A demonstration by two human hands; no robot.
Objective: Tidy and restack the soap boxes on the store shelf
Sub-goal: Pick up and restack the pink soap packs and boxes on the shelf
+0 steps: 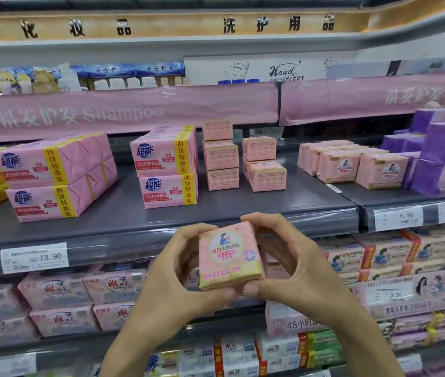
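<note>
Here, a soap box (229,257) sits gripped between both hands, just short of the shelf (311,197) edge.
Left hand (172,270) and right hand (292,268) curl round its sides, printed face toward the person, label upright, slightly tilted; near-square, so no clear long axis. Likely mid-carry: next it wants squaring onto the shorter stack (264,170) beyond.

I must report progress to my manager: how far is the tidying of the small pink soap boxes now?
Done: a three-high stack stands fairly straight on the shelf. In hand: the left hand and right hand grip one soap box in front of the shelf, not yet placed. Left: the neighbouring shorter stack sits uneven, its bottom box shifted, and the held box probably belongs there.
</note>
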